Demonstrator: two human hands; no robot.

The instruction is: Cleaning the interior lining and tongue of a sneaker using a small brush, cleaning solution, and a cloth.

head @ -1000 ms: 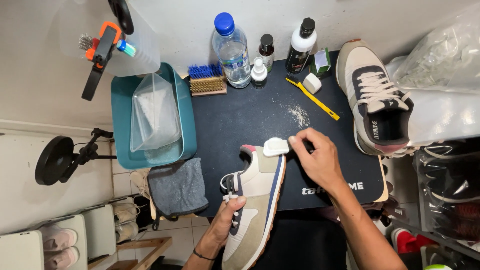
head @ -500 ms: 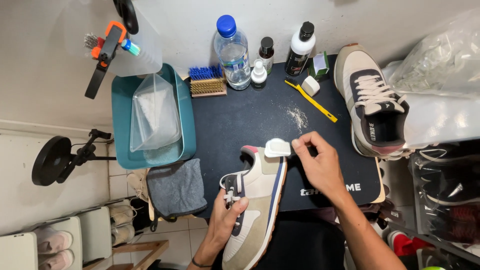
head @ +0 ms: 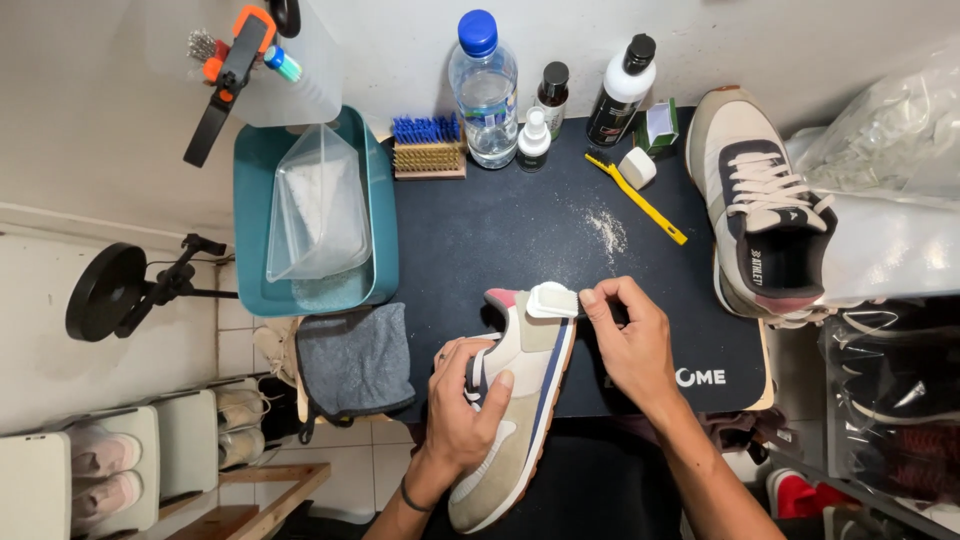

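Note:
My left hand (head: 463, 412) grips a beige, white and blue sneaker (head: 512, 400) by its middle, holding it on its side over the dark work mat (head: 520, 240). A small white block, like an eraser (head: 552, 299), is pinched in my right hand (head: 625, 338) and pressed against the shoe's toe end beside its reddish tip. The matching sneaker (head: 757, 205) lies sole down at the mat's right edge.
Along the mat's far edge stand a water bottle (head: 484, 88), small bottles (head: 551, 98), a blue bristle brush (head: 428, 146) and a yellow brush (head: 640, 195). A teal tub (head: 315, 215) holding a clear container sits left, with a grey cloth (head: 353, 360) below it. White crumbs (head: 608, 232) dot the mat.
The right hand and the white block have shifted slightly along the toe end. The left hand keeps its hold on the shoe, which has barely moved.

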